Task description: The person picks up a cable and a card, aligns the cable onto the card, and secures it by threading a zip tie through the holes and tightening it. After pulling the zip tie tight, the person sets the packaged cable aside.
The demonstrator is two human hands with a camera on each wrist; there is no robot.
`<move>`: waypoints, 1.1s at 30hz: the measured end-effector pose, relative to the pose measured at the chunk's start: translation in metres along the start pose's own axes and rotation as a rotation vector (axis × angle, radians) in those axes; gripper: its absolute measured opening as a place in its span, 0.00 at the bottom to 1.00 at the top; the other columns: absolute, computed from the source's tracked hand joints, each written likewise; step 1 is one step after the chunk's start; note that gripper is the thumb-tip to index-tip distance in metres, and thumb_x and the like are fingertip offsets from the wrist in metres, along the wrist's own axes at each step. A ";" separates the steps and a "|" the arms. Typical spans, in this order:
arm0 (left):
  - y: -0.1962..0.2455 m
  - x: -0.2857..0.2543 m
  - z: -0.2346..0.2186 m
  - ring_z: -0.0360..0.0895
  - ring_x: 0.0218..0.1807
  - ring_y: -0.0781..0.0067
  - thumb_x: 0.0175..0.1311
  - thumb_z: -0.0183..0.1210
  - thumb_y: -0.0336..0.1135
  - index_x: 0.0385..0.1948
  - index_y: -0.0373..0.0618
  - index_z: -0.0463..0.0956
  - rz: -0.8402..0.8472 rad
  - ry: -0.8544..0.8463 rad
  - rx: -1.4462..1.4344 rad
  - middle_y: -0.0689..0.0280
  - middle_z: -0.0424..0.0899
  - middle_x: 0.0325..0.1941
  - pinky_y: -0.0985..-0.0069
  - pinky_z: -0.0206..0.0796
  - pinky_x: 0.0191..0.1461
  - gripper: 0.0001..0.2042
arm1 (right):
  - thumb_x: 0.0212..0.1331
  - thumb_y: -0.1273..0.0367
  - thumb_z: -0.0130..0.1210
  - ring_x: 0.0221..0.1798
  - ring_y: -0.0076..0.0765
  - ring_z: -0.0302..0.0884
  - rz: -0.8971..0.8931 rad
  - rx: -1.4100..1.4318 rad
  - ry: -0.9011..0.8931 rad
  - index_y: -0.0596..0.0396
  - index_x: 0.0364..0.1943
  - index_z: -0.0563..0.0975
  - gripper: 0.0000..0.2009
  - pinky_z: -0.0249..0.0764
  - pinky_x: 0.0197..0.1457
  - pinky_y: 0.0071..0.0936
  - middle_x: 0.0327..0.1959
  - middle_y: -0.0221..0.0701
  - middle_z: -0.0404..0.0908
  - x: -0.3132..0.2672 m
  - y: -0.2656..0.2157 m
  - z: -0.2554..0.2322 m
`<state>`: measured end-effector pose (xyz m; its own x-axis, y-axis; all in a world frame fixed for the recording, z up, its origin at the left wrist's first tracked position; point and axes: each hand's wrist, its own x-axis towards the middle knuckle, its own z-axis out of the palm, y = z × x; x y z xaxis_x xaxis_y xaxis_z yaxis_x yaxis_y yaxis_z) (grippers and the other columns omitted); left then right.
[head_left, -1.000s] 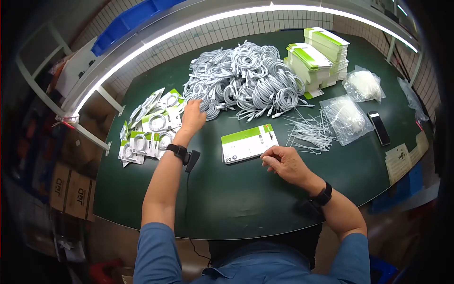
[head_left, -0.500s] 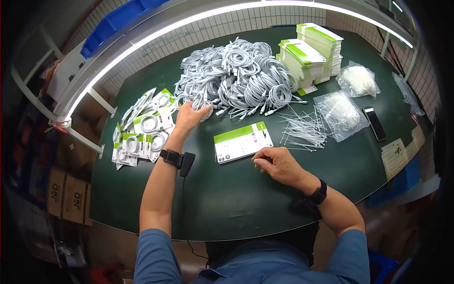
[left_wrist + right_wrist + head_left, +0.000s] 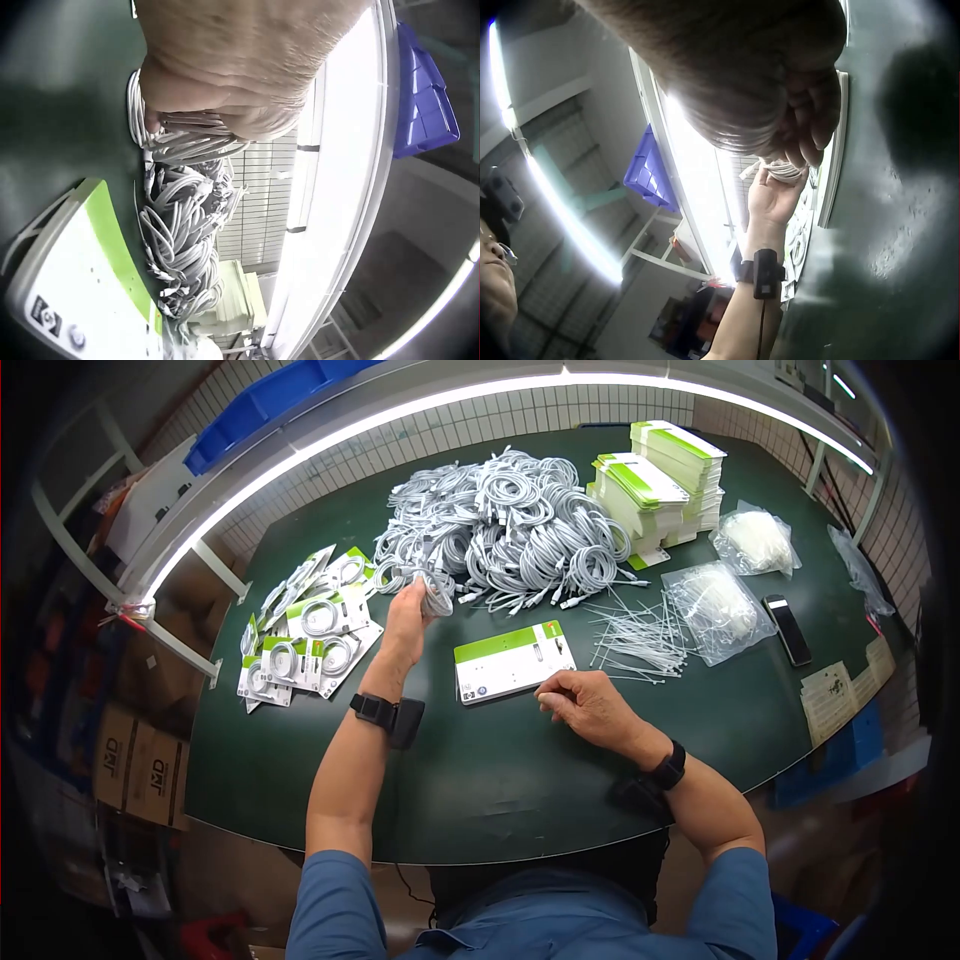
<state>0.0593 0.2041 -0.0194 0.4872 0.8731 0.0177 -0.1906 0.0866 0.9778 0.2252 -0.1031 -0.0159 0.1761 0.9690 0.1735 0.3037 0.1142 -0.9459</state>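
A coiled white cable (image 3: 437, 596) is gripped in the left hand (image 3: 404, 626), at the near left edge of a large heap of similar cables (image 3: 510, 510). Up close in the left wrist view, thumb and fingers of the left hand (image 3: 232, 60) hold the coil (image 3: 187, 142). Idle and loosely curled, the right hand (image 3: 595, 710) holds nothing visible beside the lower right corner of a flat stack of green-and-white cards (image 3: 505, 665). The right wrist view shows the bent fingers of the right hand (image 3: 784, 97).
Cards with coiled cables on them (image 3: 320, 618) lie at the left. Loose white zip ties (image 3: 645, 640) spread right of the card stack, then plastic bags (image 3: 715, 610) and a phone (image 3: 788, 630). Tall card stacks (image 3: 680, 475) stand at the back right under a lit lamp bar.
The left hand has turned and drawn a coiled cable slightly away from the heap, now gripping it. The right hand has stayed beside the card stack.
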 end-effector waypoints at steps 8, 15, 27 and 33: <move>0.007 0.023 -0.021 0.77 0.62 0.44 0.68 0.62 0.37 0.42 0.34 0.79 0.719 0.073 1.389 0.50 0.83 0.58 0.47 0.66 0.69 0.13 | 0.72 0.74 0.60 0.33 0.21 0.84 0.013 0.000 -0.026 0.65 0.44 0.84 0.06 0.82 0.39 0.22 0.33 0.32 0.87 0.001 -0.002 -0.001; 0.054 -0.020 0.023 0.63 0.78 0.41 0.67 0.65 0.35 0.43 0.33 0.80 1.013 0.294 1.575 0.43 0.73 0.70 0.41 0.45 0.83 0.13 | 0.72 0.74 0.60 0.33 0.21 0.84 0.007 -0.007 -0.017 0.64 0.43 0.84 0.06 0.82 0.39 0.21 0.34 0.31 0.88 -0.001 -0.007 -0.003; 0.049 -0.175 0.095 0.76 0.29 0.86 0.74 0.61 0.27 0.49 0.38 0.77 0.187 -0.550 0.198 0.70 0.81 0.31 0.82 0.68 0.33 0.08 | 0.79 0.68 0.56 0.29 0.16 0.78 0.032 0.411 0.249 0.62 0.50 0.83 0.11 0.74 0.30 0.16 0.35 0.29 0.86 -0.001 -0.020 -0.030; 0.057 -0.172 0.094 0.73 0.23 0.88 0.78 0.58 0.31 0.51 0.37 0.76 -0.134 -0.536 0.334 0.70 0.81 0.30 0.85 0.65 0.25 0.09 | 0.78 0.65 0.58 0.27 0.15 0.74 0.073 0.259 0.093 0.61 0.53 0.83 0.13 0.71 0.29 0.16 0.38 0.29 0.87 -0.004 -0.031 -0.041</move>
<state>0.0451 0.0140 0.0534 0.8630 0.4967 -0.0922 0.1351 -0.0509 0.9895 0.2532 -0.1197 0.0238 0.2773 0.9539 0.1149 0.0393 0.1083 -0.9933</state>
